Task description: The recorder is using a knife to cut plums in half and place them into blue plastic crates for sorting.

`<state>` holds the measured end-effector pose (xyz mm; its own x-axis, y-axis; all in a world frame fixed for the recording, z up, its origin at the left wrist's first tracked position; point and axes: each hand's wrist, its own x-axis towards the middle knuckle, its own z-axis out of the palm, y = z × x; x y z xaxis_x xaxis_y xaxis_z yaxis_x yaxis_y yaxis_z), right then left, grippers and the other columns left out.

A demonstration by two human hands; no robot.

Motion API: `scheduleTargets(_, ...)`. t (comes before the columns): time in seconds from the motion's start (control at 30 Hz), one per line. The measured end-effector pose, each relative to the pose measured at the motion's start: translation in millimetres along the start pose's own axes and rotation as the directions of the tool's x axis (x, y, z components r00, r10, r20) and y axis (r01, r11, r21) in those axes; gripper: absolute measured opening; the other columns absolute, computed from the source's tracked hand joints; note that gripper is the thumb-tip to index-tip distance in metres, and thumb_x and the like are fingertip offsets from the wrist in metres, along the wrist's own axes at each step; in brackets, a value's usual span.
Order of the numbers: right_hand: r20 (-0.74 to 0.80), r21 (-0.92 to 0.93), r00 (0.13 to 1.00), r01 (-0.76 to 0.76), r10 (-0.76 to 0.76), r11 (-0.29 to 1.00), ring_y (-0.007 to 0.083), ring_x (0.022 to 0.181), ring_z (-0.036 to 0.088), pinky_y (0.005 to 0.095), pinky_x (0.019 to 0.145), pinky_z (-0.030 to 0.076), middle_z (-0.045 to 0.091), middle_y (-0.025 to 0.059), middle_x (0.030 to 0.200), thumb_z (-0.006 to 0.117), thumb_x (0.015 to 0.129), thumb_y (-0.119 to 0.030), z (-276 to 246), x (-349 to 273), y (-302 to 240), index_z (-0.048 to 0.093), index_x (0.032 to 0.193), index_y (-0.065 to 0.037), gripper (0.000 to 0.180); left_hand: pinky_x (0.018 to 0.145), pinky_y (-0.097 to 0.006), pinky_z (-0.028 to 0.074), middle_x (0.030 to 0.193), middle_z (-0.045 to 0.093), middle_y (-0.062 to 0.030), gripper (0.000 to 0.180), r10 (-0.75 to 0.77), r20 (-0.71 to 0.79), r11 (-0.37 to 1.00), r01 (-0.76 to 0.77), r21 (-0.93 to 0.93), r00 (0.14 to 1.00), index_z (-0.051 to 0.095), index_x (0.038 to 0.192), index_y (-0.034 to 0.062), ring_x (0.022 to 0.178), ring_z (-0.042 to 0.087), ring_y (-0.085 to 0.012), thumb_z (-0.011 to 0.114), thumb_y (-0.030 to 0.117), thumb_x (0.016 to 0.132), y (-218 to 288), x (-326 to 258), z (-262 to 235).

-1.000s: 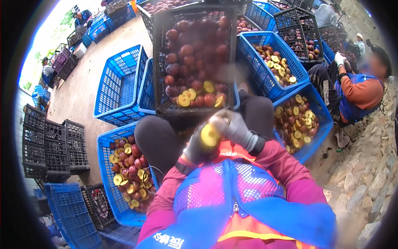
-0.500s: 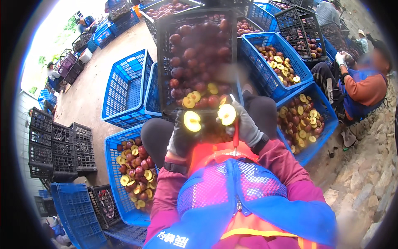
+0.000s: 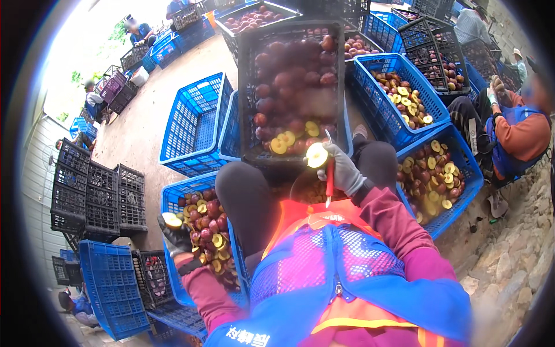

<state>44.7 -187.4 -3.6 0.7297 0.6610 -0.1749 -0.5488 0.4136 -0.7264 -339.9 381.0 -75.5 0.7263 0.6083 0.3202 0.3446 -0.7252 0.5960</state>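
My left hand [image 3: 177, 238], in a dark glove, holds a plum half [image 3: 171, 220] with yellow flesh. It is above the near edge of a blue crate [image 3: 191, 184] of cut plums [image 3: 211, 231] at my left. My right hand [image 3: 347, 172], in a grey glove, grips a red-handled knife [image 3: 330, 178] with its blade pointing up. The same hand also holds another plum half [image 3: 317, 155], cut face showing. In front of my knees stands a black crate [image 3: 247, 87] of whole plums, with a few cut halves at its near end.
Blue crates of cut plums [image 3: 432, 173] stand at my right. At front left is an empty blue crate [image 3: 193, 124]. Black crates [image 3: 101, 199] are stacked at far left. A seated co-worker [image 3: 520, 130] is at the right, beside a rough stone floor [image 3: 503, 254].
My left hand has moved from beside my right hand leftward and nearer me, carrying its plum half to the left crate. My right hand still holds the knife and the other half.
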Motion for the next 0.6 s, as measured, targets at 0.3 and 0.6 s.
scheduleTargets(0.3,-0.473,-0.303,0.881,-0.158,-0.004,0.94,0.013,0.06,0.063,0.0277,0.049,0.048,0.074,0.0158,0.107,0.06,0.111,-0.039,-31,55,-78,0.062,0.133,-0.007,0.038,0.109,-0.046,0.051,0.144,0.064,-0.0231,0.083,-0.432,-0.184,0.89,0.45,0.07,0.883,0.054,0.152,0.0012,0.13,0.064,-0.039,0.075,0.058,0.094,64,18,15)
scheduleTargets(0.6,-0.313,-0.204,0.918,-0.314,0.242,0.927,0.0115,0.057,0.059,0.0255,0.048,0.048,0.071,0.0122,0.097,0.062,0.11,-0.028,-3,-79,-24,0.063,0.133,0.001,0.038,0.109,-0.049,0.052,0.137,0.069,-0.0247,0.073,0.35,0.335,0.904,-0.221,-0.366,0.875,0.059,0.148,0.0057,0.127,0.066,-0.0415,0.071,0.055,0.095,405,168,237)
